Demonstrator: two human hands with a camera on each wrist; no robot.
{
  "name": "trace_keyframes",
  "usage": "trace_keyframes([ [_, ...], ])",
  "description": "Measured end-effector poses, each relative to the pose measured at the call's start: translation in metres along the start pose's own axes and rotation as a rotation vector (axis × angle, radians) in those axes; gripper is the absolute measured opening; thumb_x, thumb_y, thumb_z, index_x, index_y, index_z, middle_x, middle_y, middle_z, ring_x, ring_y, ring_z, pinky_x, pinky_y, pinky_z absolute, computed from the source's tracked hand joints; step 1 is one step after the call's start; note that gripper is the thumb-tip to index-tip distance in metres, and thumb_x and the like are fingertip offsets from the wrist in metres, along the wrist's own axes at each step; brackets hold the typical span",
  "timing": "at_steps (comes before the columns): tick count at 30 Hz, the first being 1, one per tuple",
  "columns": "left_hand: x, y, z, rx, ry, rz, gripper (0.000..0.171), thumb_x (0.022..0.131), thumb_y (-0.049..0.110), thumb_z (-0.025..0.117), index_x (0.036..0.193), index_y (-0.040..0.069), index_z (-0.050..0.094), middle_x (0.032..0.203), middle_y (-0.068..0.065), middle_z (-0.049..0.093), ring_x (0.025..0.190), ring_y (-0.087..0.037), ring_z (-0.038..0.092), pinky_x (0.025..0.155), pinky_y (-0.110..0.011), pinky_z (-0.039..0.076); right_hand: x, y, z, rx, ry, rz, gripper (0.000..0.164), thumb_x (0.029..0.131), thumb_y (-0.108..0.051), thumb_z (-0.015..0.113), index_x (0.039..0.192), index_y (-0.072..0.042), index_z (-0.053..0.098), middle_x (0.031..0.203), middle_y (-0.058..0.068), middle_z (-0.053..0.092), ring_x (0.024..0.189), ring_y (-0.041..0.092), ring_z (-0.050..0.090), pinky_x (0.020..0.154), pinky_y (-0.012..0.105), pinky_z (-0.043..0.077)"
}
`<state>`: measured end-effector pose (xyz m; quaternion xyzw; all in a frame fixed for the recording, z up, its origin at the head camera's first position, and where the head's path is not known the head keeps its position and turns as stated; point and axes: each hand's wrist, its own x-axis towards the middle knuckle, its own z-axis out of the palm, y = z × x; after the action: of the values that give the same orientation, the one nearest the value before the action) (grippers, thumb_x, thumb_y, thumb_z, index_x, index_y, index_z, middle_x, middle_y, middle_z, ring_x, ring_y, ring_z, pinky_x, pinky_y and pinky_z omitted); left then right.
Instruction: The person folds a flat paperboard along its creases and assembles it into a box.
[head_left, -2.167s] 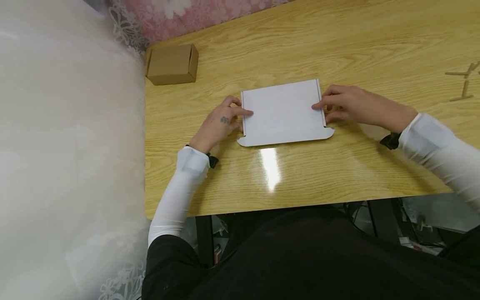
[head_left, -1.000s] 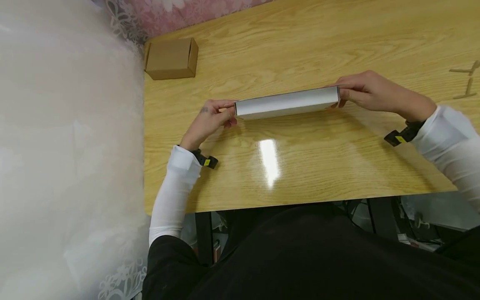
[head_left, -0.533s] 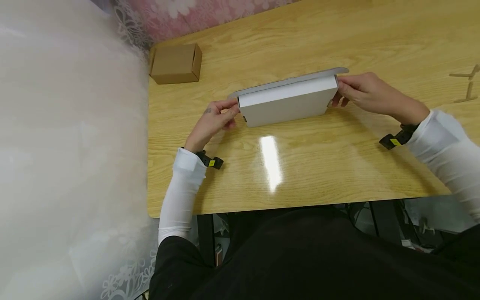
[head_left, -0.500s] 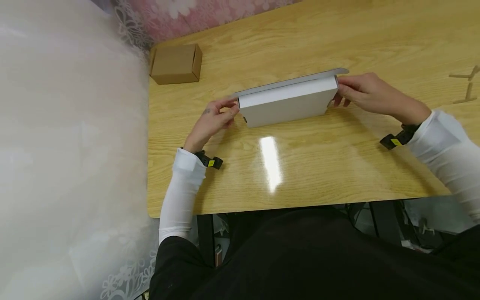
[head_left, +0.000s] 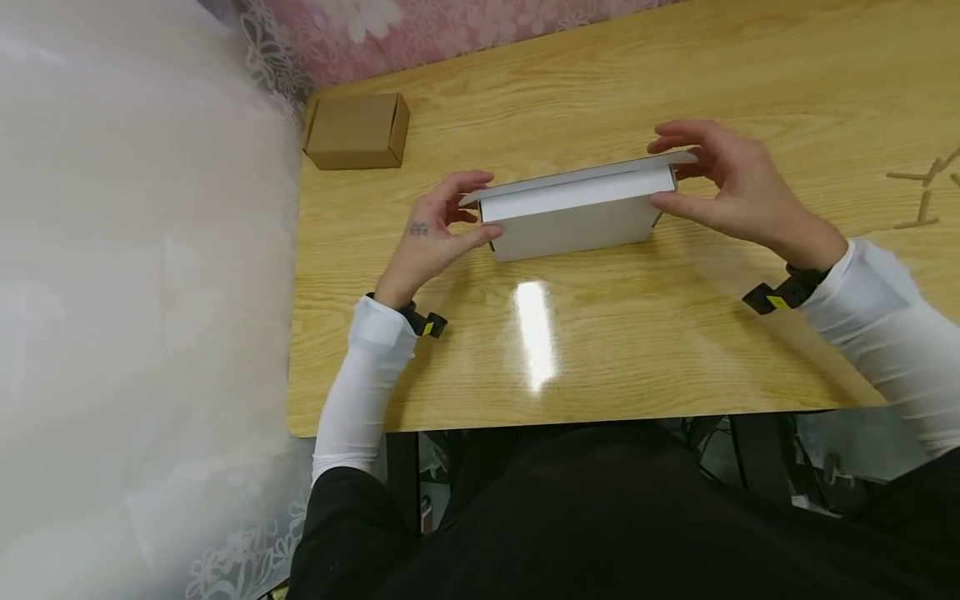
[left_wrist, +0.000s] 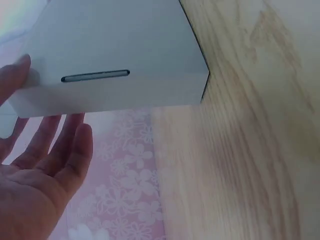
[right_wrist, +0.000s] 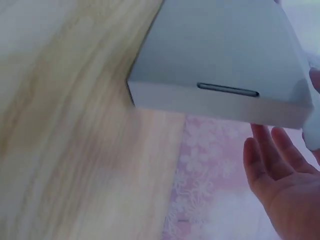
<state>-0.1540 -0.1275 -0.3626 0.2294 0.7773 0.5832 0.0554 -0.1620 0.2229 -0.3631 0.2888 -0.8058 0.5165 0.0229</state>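
A white cardboard box (head_left: 573,225) stands on its long edge on the table, its broad face toward me. Along its upper far edge a tuck flap (head_left: 592,173) sticks up, partly open. My left hand (head_left: 431,229) holds the left end, thumb on the near face and fingers behind the flap. At the right end my right hand (head_left: 738,183) has its thumb on the near face's upper corner and its fingers curved behind the flap. In the left wrist view a narrow slot (left_wrist: 95,76) shows in the box; the right wrist view shows another slot (right_wrist: 228,90).
A closed brown cardboard box (head_left: 352,133) lies at the table's back left corner. Several thin brown strips (head_left: 922,192) lie far right. A pale wall sheet (head_left: 150,292) borders the left side, and pink floral covering (head_left: 465,29) runs behind the wooden table (head_left: 637,350).
The white box has gone from lying flat to standing on edge, with its flap turned to the far side. Just now my thumbs came onto the near face and my fingers moved behind the flap.
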Motion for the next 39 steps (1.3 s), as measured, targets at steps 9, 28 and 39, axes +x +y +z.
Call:
trace_keyframes([
  [9,-0.003,-0.009,0.008,-0.014,0.12,0.027,0.043,0.078,-0.004,0.072,0.114,-0.004,0.048,0.11,-0.019,0.062,0.097,-0.026,0.063,0.081,-0.042,0.052,-0.006,0.033,0.013,0.256,0.196,0.011,0.055,0.069,0.022,0.067,0.114,0.001,0.045,0.104,0.016,0.052,0.091,0.017,0.065,0.08,0.02,0.05],
  [28,-0.005,-0.016,0.024,-0.014,0.307,0.122,0.044,0.08,-0.005,0.069,0.122,-0.008,0.056,0.112,-0.021,0.063,0.092,-0.031,0.066,0.076,-0.041,0.054,-0.01,0.028,0.039,0.425,0.453,-0.163,0.038,0.07,0.025,0.065,0.106,0.019,0.055,0.103,0.029,0.062,0.088,0.026,0.065,0.08,0.027,0.052],
  [39,-0.005,-0.014,0.025,0.108,0.279,0.143,0.05,0.084,-0.002,0.066,0.13,-0.007,0.046,0.113,-0.022,0.062,0.097,-0.03,0.064,0.08,-0.038,0.053,-0.009,0.027,0.042,0.442,0.501,-0.135,0.036,0.07,0.025,0.065,0.105,0.019,0.058,0.102,0.029,0.063,0.088,0.026,0.065,0.081,0.028,0.052],
])
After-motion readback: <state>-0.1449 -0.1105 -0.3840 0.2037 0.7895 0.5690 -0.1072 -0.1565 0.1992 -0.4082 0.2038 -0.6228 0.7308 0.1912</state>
